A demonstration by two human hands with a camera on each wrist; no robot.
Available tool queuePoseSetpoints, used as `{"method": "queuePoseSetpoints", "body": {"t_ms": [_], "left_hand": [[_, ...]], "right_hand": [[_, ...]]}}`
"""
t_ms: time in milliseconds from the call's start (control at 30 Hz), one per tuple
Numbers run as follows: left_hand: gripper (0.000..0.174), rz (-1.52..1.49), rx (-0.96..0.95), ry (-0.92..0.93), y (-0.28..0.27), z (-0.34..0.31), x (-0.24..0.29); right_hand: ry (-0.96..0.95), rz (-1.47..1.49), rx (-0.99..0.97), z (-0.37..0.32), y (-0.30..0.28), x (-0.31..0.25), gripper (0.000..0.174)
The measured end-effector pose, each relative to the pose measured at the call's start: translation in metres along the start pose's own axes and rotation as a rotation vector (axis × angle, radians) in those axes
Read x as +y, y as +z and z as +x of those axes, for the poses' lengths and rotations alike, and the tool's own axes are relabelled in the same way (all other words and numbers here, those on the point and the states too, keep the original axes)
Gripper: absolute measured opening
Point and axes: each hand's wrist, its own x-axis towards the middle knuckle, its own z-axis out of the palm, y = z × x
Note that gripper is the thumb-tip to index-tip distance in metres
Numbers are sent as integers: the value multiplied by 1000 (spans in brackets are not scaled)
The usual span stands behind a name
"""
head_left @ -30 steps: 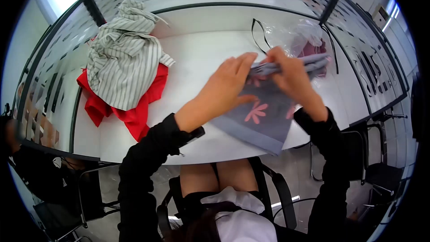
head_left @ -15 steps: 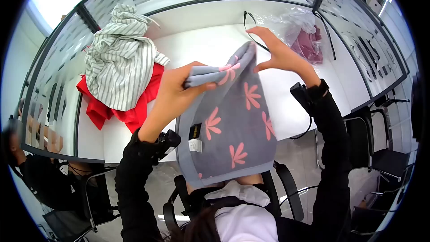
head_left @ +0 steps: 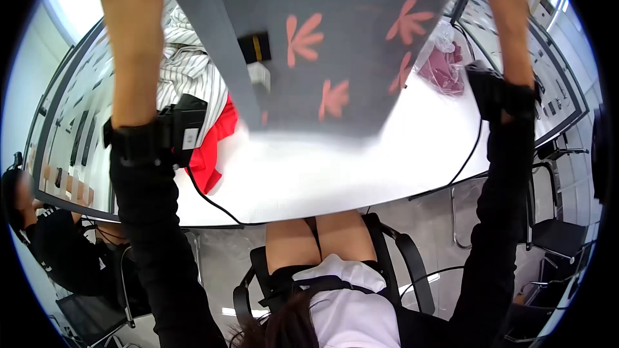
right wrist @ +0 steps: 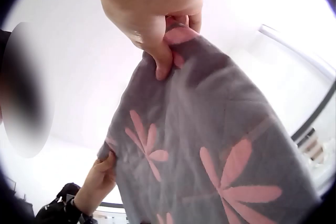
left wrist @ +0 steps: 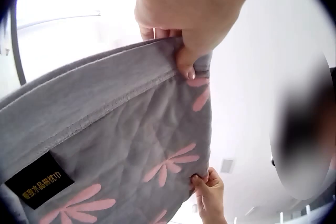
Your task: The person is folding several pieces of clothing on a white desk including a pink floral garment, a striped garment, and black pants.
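Note:
A grey pillow towel point(head_left: 335, 32) with pink leaf-like prints hangs spread in front of me, raised over the table and cut off by the top of the head view. My left hand point(head_left: 132, 19) pinches its left upper corner; the left wrist view shows the thumb point(left wrist: 185, 64) on the printed face and the other fingers behind. The opposite upper corner is pinched by my right hand point(head_left: 506, 6), thumb point(right wrist: 164, 66) in front. A black label point(left wrist: 39, 179) with gold characters is sewn near the left hem, above a small white tag point(head_left: 260, 76).
On the left of the white table point(head_left: 309, 177), a striped cloth point(head_left: 190, 80) lies over a red cloth point(head_left: 216, 148), partly behind the towel. A clear plastic bag point(head_left: 443, 67) with something mauve stands right. Cables run from both wrist cameras. Another person point(head_left: 64, 245) sits at the left.
The towel was bunched, then partly unfolded in the left hand with the right hand off it. Now both hands hold it, spread apart and lifted up and forward.

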Motion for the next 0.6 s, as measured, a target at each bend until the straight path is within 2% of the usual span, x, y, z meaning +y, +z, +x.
{"method": "queuePoseSetpoints", "body": {"t_ms": [33,67,100,133,167,200,267,333,400,467,533,600], "left_hand": [[20,12,90,14,-14,5,-5],[18,39,67,6,-31,-3,-10],[17,65,44,-1,-48,-10,-15],[14,36,-69,28,-49,-41,6],[12,3,-183,53,-50,-71,26],[10,-38,-336,50,-49,-94,36],[18,84,-686,-104,-69,-144,16],[25,151,-868,-114,-72,-200,4],[25,164,-1000,-255,-76,-244,5],[27,84,-1169,-319,-86,-264,13],[28,38,-1165,-446,-89,-257,31],[22,24,-1032,-557,-94,-247,37]], "right_hand": [[-157,-113,119,-9,-16,-11,17],[-282,-247,230,-24,-29,-20,21],[-362,-356,263,-45,-41,-25,24],[-426,-413,124,-69,-53,-30,18],[-480,-53,-145,-84,-42,-46,10],[-361,-16,-326,-108,-40,-63,4],[-309,-65,-514,-163,-26,-58,9],[-135,-18,-734,-215,-16,-53,15],[4,94,-953,-252,-10,-53,16],[36,310,-1151,-263,-12,-59,17],[154,415,-1190,-250,-22,-66,23],[292,561,-1153,-231,-30,-66,26]]}}
